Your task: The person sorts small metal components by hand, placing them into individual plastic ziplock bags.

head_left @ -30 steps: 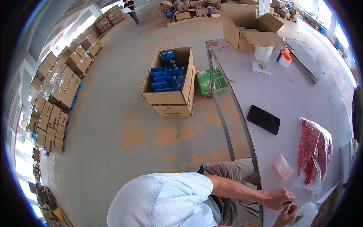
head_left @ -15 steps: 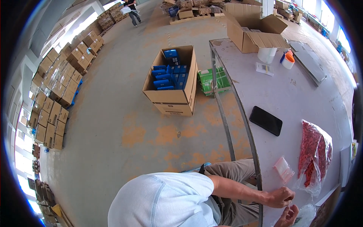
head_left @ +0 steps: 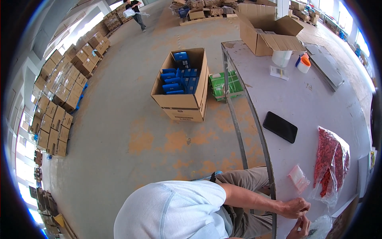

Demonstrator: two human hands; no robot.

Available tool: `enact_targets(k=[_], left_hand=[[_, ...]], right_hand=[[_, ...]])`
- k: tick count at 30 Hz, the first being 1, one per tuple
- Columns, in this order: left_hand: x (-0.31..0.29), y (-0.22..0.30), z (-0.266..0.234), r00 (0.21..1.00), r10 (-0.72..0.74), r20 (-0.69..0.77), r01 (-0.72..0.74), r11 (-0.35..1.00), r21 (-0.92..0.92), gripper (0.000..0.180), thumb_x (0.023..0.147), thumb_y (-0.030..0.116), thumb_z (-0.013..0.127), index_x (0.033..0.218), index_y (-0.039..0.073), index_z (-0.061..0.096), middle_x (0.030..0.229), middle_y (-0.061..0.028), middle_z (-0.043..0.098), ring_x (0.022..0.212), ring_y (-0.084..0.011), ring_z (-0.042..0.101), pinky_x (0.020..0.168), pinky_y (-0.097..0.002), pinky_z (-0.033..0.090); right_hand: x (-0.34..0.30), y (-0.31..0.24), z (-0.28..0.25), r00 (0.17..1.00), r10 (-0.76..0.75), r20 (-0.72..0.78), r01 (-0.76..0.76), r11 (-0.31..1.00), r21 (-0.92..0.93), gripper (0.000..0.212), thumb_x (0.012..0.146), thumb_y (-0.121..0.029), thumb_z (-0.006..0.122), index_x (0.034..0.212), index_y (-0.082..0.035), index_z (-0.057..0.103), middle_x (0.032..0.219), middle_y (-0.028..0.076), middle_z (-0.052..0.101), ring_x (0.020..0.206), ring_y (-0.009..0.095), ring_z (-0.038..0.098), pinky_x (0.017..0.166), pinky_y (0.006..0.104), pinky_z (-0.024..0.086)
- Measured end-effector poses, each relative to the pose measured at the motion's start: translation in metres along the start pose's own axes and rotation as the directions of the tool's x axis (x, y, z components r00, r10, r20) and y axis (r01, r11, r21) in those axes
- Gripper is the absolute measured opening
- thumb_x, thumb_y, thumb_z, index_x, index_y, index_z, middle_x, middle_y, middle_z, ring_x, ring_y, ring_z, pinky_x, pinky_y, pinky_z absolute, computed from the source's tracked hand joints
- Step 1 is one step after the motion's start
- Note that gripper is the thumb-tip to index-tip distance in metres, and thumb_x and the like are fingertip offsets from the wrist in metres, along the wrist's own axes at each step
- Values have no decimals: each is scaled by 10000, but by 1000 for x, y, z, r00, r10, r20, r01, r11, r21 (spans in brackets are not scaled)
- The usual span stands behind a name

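Table (head_left: 314, 103): under both hands, stretching away past my left; unmoved.
Co-worker (head_left: 136, 16): far off on my left hand's side, whitish thing in hand; stance slightly changed.
Floor carton (head_left: 177, 102): well apart from my hands, open, blue boxes inside; unchanged.
Bag of red pieces (head_left: 330, 159): clear plastic, lying near my left hand, not touched; same place.
Clear bag (head_left: 323, 223): just beside my right hand, contents partly dark; contact with the fingers cannot be told.
Left hand (head_left: 296, 208): fingers bent inward, position about as before; grip tightness and any held item too small to tell.
Right hand (head_left: 301, 228): half a second ago apart with fingers spread; now raised, fingertips meeting the left's. Cannot tell what it holds.
Phone (head_left: 280, 127): beyond the packet from my left hand; unmoved.
Pinkish packet (head_left: 298, 178): near my left hand, apart from it; unmoved.
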State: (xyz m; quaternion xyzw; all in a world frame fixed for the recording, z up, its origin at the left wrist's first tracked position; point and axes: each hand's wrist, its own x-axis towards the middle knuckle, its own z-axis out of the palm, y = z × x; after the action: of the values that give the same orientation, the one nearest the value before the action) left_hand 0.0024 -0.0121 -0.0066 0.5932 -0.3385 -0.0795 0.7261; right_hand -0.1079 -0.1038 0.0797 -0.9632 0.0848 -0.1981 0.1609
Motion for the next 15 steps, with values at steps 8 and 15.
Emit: enact_targets(k=[8,15], left_hand=[[0,12,-5,1000,13,-22,-14,998,-62,149,859,120,696,873,-19,645,866,-173,681,810,-305,646,733,-408,504],[2,17,-10,976,-99,195,154,945,-288,209,825,176,765,922,2,702,902,-108,704,874,-244,660,799,-373,516]], right_hand=[[7,-14,-9,997,60,52,-55,995,-89,63,942,-84,759,980,-48,793,880,116,766,744,215,708,702,352,579],[-6,38,-6,977,188,98,-210,927,310,80,958,-76,742,999,-9,755,862,95,737,721,190,661,730,315,574]])
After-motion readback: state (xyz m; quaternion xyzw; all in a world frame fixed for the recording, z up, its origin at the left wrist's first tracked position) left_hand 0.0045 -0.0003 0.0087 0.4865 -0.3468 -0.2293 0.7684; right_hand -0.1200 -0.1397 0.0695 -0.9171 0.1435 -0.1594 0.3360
